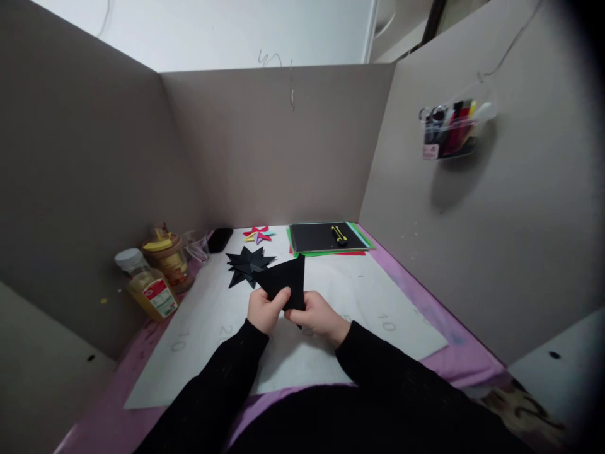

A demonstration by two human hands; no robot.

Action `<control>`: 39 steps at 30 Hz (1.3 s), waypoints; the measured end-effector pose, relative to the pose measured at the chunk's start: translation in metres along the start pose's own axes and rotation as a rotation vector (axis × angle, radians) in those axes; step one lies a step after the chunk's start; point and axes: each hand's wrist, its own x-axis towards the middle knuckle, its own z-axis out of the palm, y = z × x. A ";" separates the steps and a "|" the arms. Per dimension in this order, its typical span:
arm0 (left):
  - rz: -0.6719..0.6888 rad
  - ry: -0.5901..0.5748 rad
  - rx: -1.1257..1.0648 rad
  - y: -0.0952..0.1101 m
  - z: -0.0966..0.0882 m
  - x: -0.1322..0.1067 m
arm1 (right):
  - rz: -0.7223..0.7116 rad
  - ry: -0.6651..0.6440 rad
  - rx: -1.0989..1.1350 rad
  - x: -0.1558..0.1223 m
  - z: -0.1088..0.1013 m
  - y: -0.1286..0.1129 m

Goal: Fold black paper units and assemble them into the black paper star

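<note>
Both hands hold a folded piece of black paper (286, 279) just above the white mat (359, 302). My left hand (263, 310) pinches its lower left edge with the thumb on top. My right hand (319, 317) grips the paper's lower right corner, fingers closed round it. The paper rises to a point away from me. Just behind it lies a black folded paper star (246, 265) on the mat. Both arms wear black sleeves.
A stack of black, green and red sheets (326, 238) with a yellow-black knife (339, 234) lies at the back. A small coloured star (258, 234), a black object (220, 239), a jar (167, 258) and a bottle (146, 285) stand at the left. Cardboard walls enclose the desk; a tool pouch (451, 129) hangs on the right wall.
</note>
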 end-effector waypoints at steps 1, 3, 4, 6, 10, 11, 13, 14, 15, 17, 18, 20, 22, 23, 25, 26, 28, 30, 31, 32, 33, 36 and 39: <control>0.000 0.003 -0.026 -0.001 0.000 0.000 | 0.010 -0.003 -0.004 0.000 0.000 0.000; -0.004 -0.002 -0.075 -0.002 0.001 0.000 | 0.029 -0.006 -0.005 -0.001 0.001 -0.001; -0.006 -0.004 -0.099 -0.003 0.001 0.001 | 0.037 -0.010 0.001 -0.002 0.002 -0.001; -0.004 0.018 -0.142 -0.005 0.001 0.002 | 0.042 -0.024 0.015 -0.003 0.003 -0.002; -0.038 0.004 -0.207 -0.006 0.001 0.006 | 0.033 0.016 0.028 0.000 0.003 -0.003; -0.049 -0.031 -0.226 -0.006 0.001 0.007 | 0.026 0.052 0.045 0.002 0.002 -0.003; -0.055 -0.112 -0.242 -0.006 0.000 0.008 | 0.020 0.125 0.110 0.005 -0.001 -0.002; -0.052 -0.149 -0.229 -0.006 0.000 0.009 | 0.022 0.154 0.149 0.007 -0.004 -0.002; -0.049 -0.177 -0.205 -0.006 0.000 0.009 | 0.026 0.173 0.185 0.008 -0.006 -0.001; -0.057 -0.200 -0.150 -0.005 0.000 0.009 | 0.038 0.178 0.236 0.010 -0.009 0.001; -0.059 -0.201 -0.130 -0.005 0.000 0.009 | 0.043 0.165 0.251 0.010 -0.011 0.002; -0.057 -0.198 -0.114 -0.005 0.000 0.009 | 0.053 0.129 0.273 0.010 -0.012 0.003; -0.055 -0.201 -0.110 -0.004 -0.001 0.009 | 0.059 0.099 0.284 0.009 -0.012 0.004; -0.055 -0.205 -0.106 -0.004 -0.001 0.009 | 0.056 0.091 0.285 0.009 -0.012 0.004; -0.057 -0.218 -0.089 -0.002 -0.002 0.009 | 0.034 0.081 0.285 0.008 -0.013 0.003; -0.058 -0.225 -0.079 -0.001 -0.002 0.009 | 0.022 0.076 0.285 0.008 -0.013 0.003; -0.057 -0.247 -0.062 0.001 -0.003 0.008 | 0.003 0.071 0.289 0.007 -0.013 0.001; -0.049 -0.281 -0.049 0.004 -0.003 0.008 | -0.001 0.061 0.299 0.005 -0.014 0.001; -0.038 -0.299 -0.043 0.004 -0.003 0.008 | -0.001 0.053 0.301 0.005 -0.013 0.000; -0.021 -0.313 -0.036 0.005 -0.004 0.009 | 0.001 0.044 0.301 0.005 -0.013 0.001; -0.001 -0.319 -0.025 0.005 -0.004 0.009 | 0.006 0.036 0.296 0.005 -0.012 0.001; 0.072 -0.259 0.016 0.004 -0.005 0.010 | 0.013 0.056 0.274 0.007 -0.011 0.004; 0.133 -0.180 0.062 0.003 -0.005 0.009 | 0.000 0.154 0.303 0.011 -0.012 0.008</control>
